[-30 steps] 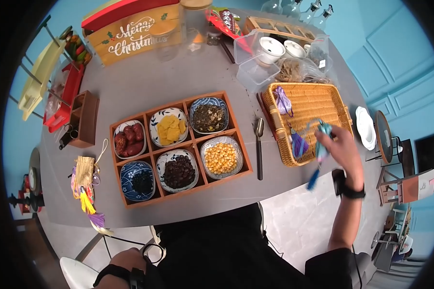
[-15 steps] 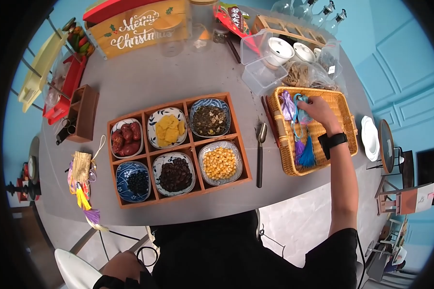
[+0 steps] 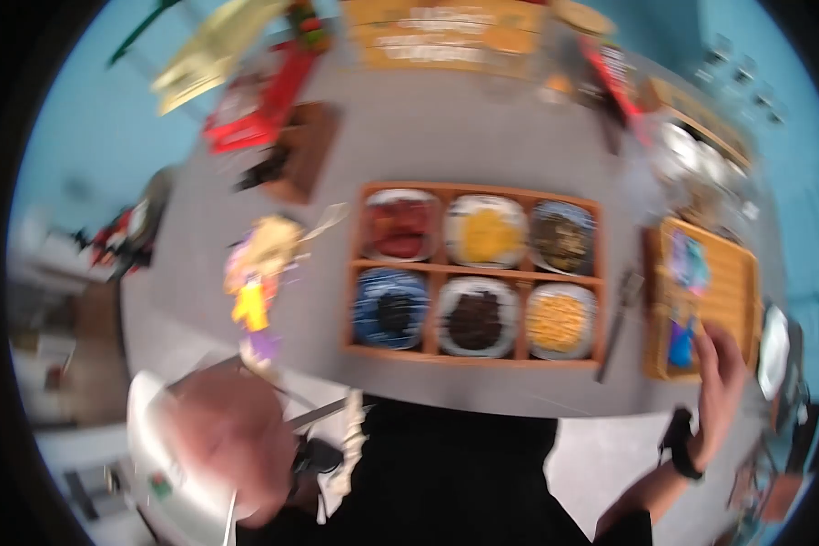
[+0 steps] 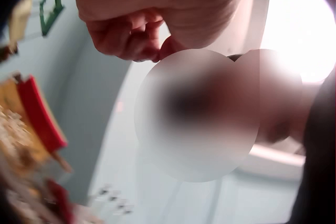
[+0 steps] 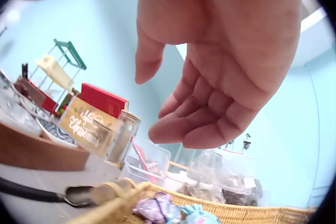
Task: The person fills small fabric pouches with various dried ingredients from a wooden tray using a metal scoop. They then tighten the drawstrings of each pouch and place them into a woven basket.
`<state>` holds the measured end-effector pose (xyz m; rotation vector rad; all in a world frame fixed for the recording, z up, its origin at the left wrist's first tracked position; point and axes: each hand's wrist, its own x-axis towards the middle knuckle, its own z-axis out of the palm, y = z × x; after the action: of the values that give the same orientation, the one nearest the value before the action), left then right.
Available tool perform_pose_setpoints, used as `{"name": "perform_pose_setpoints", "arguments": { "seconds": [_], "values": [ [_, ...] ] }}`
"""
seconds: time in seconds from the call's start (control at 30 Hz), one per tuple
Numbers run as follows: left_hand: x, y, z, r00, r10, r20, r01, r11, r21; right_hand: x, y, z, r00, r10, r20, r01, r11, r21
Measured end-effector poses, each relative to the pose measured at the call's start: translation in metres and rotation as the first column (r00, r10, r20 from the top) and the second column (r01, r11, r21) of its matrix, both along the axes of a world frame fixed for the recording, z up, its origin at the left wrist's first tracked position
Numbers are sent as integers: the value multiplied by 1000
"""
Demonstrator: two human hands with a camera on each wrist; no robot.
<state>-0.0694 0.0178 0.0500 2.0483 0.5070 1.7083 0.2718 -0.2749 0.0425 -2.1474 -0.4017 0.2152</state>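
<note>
Left hand [image 4: 157, 16] is curled closed; right hand [image 5: 218, 61] hovers open by the wicker basket [image 3: 735, 287].

grey table [image 3: 428, 123], wooden tray [image 3: 473, 358], basket [image 3: 730, 291]

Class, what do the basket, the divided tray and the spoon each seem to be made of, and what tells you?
Basket: likely wicker, tan with a slight sheen; its weave shows.
Tray: probably wood, reddish brown, smooth-looking; no grain can be made out.
Spoon: bowl apparently metal, from its grey sheen; black handle, perhaps plastic.
</note>
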Motion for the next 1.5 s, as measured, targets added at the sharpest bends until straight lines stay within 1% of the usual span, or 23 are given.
{"name": "perform_pose_setpoints", "arguments": {
  "seconds": [0.03, 0.07, 0.1, 0.13, 0.2, 0.23, 0.3, 0.37, 0.47, 0.63, 0.7, 0.83, 0.9, 0.93, 1.0, 1.03, 1.1, 1.13, 1.2, 1.3, 1.33, 1.4, 1.5],
  "values": [
    [6, 4, -7, 994, 64, -89, -95, 912, -399, -10, -9, -9, 999, 44, -3, -44, 998, -49],
    [8, 14, -13, 986, 102, -130, -153, 866, -476, -23, -11, -18, 998, 55, -25, -55, 998, -18],
    [-6, 27, -23, 982, 63, -177, -165, 739, -653, -33, -13, -26, 994, 105, -8, -105, 994, 6],
    [-19, 41, -37, 952, 36, -303, -238, 708, -665, -41, -18, -33, 979, 192, -67, -189, 981, 39],
    [-47, 69, -62, 799, 140, -584, -503, 687, -524, -59, -7, -37, 962, 243, -128, -234, 969, 75],
    [-52, 80, -68, 742, 168, -649, -544, 716, -437, -64, -3, -41, 956, 259, -139, -248, 965, 90],
    [-59, 97, -78, 675, 198, -711, -583, 734, -348, -71, 4, -47, 947, 280, -155, -267, 958, 101],
    [-54, 114, -84, 584, 318, -746, -461, 887, 18, -76, 11, -52, 941, 301, -158, -291, 953, 81],
    [-29, 132, -81, 564, 192, -803, -497, 856, -145, -83, 20, -54, 946, 274, -172, -260, 961, 98],
    [-3, 152, -97, 527, 288, -799, -517, 855, -32, -95, 33, -48, 922, 325, -210, -314, 946, 86],
    [3, 154, -102, 499, 401, -769, -565, 823, 63, -97, 34, -49, 923, 315, -222, -305, 949, 78],
    [-2, 157, -95, 510, 341, -790, -591, 806, -34, -100, 38, -52, 915, 308, -259, -297, 951, 82],
    [-11, 154, -85, 759, 183, -625, -519, 750, -411, -103, 43, -47, 907, 324, -269, -311, 946, 93],
    [-19, 149, -78, 757, 188, -625, -521, 751, -405, -104, 47, -45, 899, 341, -275, -323, 940, 108],
    [-36, 129, -59, 930, 41, -365, -268, 756, -597, -108, 55, -40, 890, 355, -286, -331, 935, 129],
    [-39, 115, -49, 928, 48, -368, -274, 758, -592, -110, 59, -38, 882, 365, -298, -338, 931, 140],
    [-42, 85, -32, 995, -53, -89, -27, 694, -720, -121, 77, -27, 865, 449, -225, -425, 893, 147],
    [-45, 75, -33, 994, -53, -92, -29, 694, -720, -127, 89, -20, 840, 522, -148, -505, 852, 140],
    [-48, 55, -36, 984, -180, 3, 122, 660, -741, -140, 112, -8, 752, 659, -25, -646, 744, 169],
    [-44, 24, -32, 898, -431, 92, 324, 504, -801, -158, 141, 3, 646, 756, 106, -758, 617, 211],
    [-41, 16, -33, 871, -480, 107, 351, 454, -819, -164, 148, 6, 650, 753, 104, -755, 623, 204],
    [-41, 3, -39, 837, -546, -12, 277, 444, -852, -175, 158, 11, 558, 818, 141, -812, 503, 296],
    [-36, -7, -37, 771, -635, -53, 259, 387, -885, -180, 165, 12, 541, 840, 43, -827, 522, 210]
  ]
}}
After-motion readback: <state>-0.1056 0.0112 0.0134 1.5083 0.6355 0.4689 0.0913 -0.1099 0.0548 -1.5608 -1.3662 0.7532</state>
